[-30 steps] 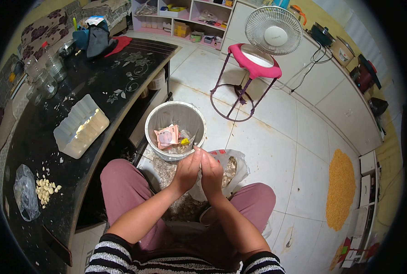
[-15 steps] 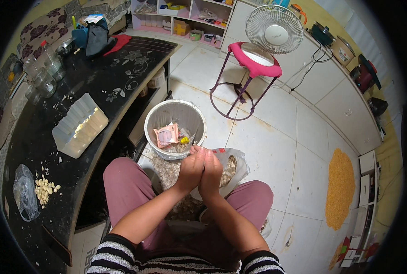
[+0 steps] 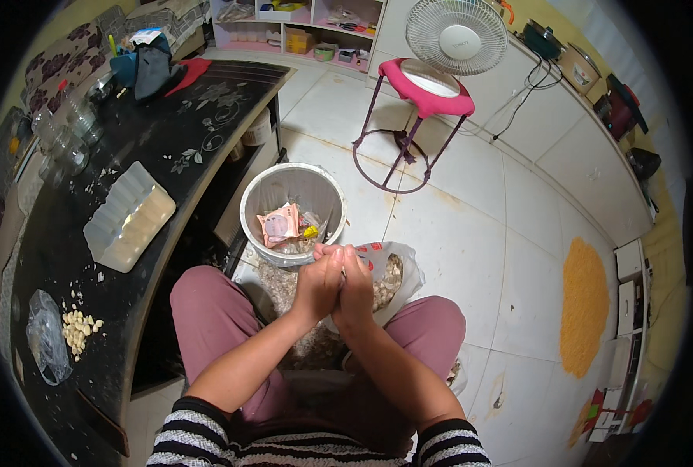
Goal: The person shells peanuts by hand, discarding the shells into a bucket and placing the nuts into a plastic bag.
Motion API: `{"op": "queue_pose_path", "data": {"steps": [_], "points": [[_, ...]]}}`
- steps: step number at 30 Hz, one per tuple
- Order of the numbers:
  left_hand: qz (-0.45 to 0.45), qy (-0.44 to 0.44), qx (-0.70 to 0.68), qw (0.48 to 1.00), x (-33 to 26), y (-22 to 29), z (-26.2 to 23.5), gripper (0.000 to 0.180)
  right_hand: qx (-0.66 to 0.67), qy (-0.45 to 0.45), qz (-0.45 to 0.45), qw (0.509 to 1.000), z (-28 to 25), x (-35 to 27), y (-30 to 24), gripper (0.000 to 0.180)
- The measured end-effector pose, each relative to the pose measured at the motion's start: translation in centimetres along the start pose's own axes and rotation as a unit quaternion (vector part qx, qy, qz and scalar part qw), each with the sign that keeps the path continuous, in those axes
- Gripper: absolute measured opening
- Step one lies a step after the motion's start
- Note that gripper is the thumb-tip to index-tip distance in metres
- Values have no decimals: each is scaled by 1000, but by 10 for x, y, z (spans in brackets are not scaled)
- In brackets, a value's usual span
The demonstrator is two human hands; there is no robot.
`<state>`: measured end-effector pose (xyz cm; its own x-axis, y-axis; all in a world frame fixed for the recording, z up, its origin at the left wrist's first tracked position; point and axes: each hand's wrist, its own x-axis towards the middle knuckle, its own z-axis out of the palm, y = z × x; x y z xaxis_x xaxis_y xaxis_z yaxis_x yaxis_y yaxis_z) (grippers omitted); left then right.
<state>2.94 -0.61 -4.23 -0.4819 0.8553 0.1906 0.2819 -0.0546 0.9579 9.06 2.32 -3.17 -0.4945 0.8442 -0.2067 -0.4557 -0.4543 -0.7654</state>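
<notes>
The person's bare left hand [image 3: 315, 289] and bare right hand [image 3: 356, 292] meet in front of the knees, thumbs side by side and pointing away from the body. The fingers of both are curled in with little gap showing; whether they have hold of anything cannot be told, since the backs of the hands and the thumbs hide the space between. Just beside the right hand, on the white tiled floor [image 3: 459, 257], stands a translucent white plastic bag [image 3: 413, 279] with its mouth open, holding pale, brownish-white lumps [image 3: 387, 286]. Beyond the hands is a round, light-grey plastic bin [image 3: 324, 194] containing a pink packet [image 3: 279, 224] and other litter. A heap of whitish, papery scraps [image 3: 282, 286] covers the floor between the knees, partly hidden by the forearms. To the left, on the black, floral-patterned tabletop [image 3: 148, 175], a small pile of cream-coloured, clove-like pieces [image 3: 79, 328] lies next to a crumpled clear plastic bag [image 3: 48, 338], with a translucent rectangular plastic tub [image 3: 121, 194] farther along. Across the floor, a white fan [image 3: 457, 40] rests on a pink-topped stool [image 3: 457, 104], and a flat oval spread of yellow grains [image 3: 584, 307] lies at the far right.
</notes>
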Motion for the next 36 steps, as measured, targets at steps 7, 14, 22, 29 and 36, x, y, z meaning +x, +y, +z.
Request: {"op": "queue_pose_path", "data": {"steps": [7, 14, 22, 29, 36], "points": [[6, -41, 22, 999, 11, 8, -4, 44, 16, -14, -23, 1000, 4, -2, -5, 42], [160, -6, 131, 978, 2, 2, -1, 39, 45, -50, 19, 998, 4, -7, -15, 36], [30, -65, -78, 994, 9, 3, -1, 37, 114, 8, 71, 991, 6, 0, -15, 33], [-129, -172, -334, 918, 11, 7, -15, 40, 220, -221, 101, 945, -47, 18, -6, 36], [-131, -109, -338, 926, 17, 14, -29, 31, 152, -89, 48, 983, -29, 10, -24, 45]]}}
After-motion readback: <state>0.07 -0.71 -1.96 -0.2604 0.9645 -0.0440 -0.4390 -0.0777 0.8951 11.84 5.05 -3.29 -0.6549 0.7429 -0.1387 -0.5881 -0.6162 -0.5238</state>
